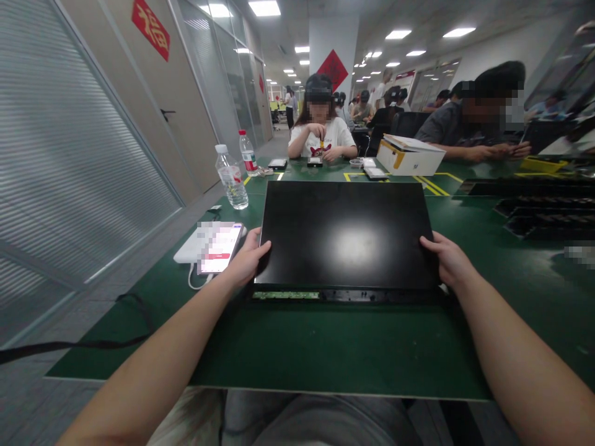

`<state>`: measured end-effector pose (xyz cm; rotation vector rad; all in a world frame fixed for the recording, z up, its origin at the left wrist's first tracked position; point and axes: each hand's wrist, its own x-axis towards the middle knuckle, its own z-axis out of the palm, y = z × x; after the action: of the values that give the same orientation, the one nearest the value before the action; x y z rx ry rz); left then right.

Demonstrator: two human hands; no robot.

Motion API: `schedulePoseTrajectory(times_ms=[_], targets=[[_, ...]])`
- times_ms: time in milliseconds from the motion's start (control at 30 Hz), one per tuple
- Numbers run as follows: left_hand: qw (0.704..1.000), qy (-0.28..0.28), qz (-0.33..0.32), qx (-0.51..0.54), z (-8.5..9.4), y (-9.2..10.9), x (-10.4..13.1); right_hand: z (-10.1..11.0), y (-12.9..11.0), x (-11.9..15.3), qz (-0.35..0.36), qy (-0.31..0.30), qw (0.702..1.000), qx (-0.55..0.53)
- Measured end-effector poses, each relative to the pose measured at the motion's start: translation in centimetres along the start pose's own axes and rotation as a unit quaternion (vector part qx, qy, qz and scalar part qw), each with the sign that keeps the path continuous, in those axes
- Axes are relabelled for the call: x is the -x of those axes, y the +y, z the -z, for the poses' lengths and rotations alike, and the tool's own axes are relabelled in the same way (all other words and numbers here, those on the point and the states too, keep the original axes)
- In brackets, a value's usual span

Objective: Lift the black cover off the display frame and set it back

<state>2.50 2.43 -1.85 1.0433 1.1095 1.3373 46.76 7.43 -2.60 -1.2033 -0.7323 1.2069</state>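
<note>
A black flat display panel (344, 232) with a glossy glare spot is held upright-tilted over the green table (344, 347). My left hand (248, 257) grips its left edge, thumb on the front face. On the right edge, my right hand (446, 257) holds it the same way, with its other fingers behind the panel. Along the panel's lower side shows a strip with a green circuit board (286, 295) and a dark section. Whether the strip is fixed to the panel or lies beneath it, I cannot tell.
Left of the panel lie a lit phone (220, 248) and a white box-like device (188, 243) with a cable. Two water bottles, one clear (232, 179) and one red-capped (248, 153), stand behind. A person (320, 133) works opposite. A white box (411, 155) and dark panels (548, 214) sit right.
</note>
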Motion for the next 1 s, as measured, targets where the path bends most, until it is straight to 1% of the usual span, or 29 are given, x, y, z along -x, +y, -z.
schedulePoseTrajectory(times_ms=[200,467,633,1000], targets=[[1.000,-0.013,0.006,-0.014,-0.05,0.13,0.29,0.19,0.21,-0.25,-0.005,0.001,1.000,0.013],[0.999,-0.025,0.012,-0.046,0.54,-0.07,0.19,0.64,0.48,-0.63,-0.013,-0.002,1.000,0.004],[0.998,-0.031,0.006,-0.045,0.68,-0.27,0.10,0.51,0.25,-0.42,-0.025,0.000,1.000,0.014],[0.999,-0.031,0.012,-0.040,0.59,-0.15,0.13,0.16,-0.03,-0.10,-0.028,0.012,0.999,0.044]])
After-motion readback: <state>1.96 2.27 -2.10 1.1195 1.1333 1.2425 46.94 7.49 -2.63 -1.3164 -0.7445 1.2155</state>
